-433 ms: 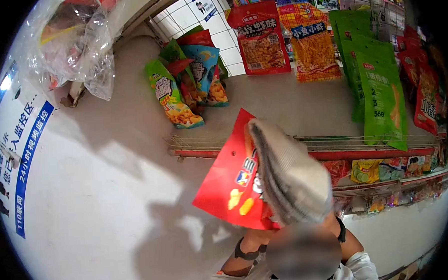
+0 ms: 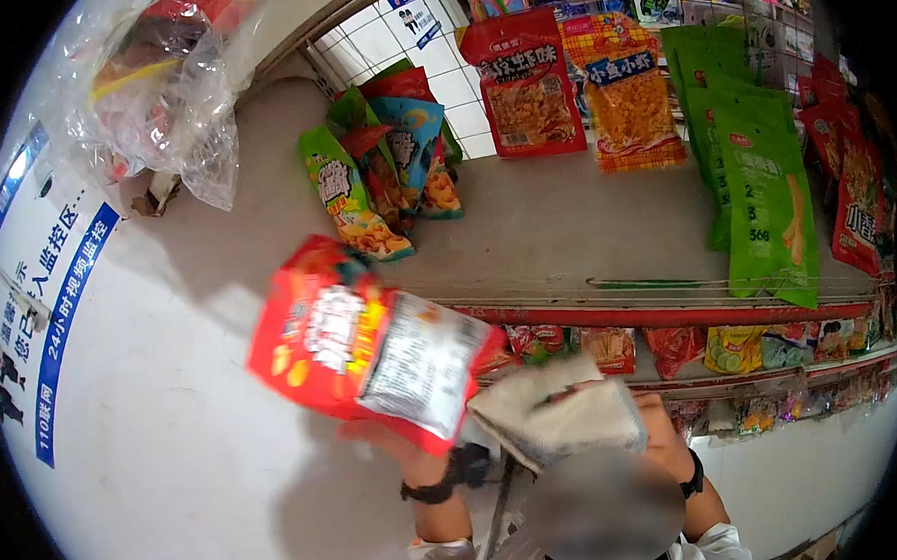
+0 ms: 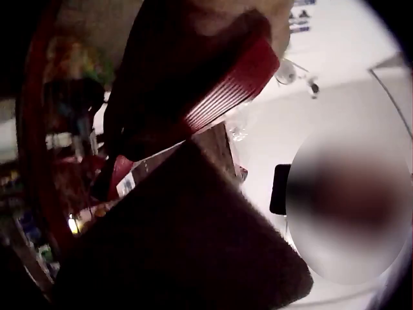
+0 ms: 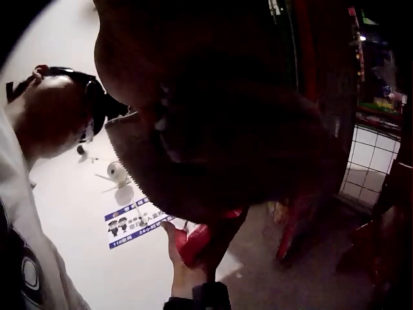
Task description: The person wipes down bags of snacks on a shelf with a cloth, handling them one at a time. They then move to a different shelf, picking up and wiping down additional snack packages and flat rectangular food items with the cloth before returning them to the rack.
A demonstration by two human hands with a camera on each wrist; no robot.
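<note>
In the head view, my left hand holds a red snack bag from below, its silver back panel partly facing up. My right hand grips a folded pale cloth to the right of the bag. The bag's ridged edge and the dark cloth show in the left wrist view. In the right wrist view the cloth hangs from the shadowed hand, and the left hand is round the red bag beyond it. Most of the left fingers are hidden.
A shelf bears small snack bags, a red pouch, an orange pouch and green bags. Below its red edge are lower rows of packets. Clear plastic hangs upper left.
The red bag has moved left and turned, coming apart from the cloth. My left hand has gone left with it; the cloth has dropped lower in my right hand.
</note>
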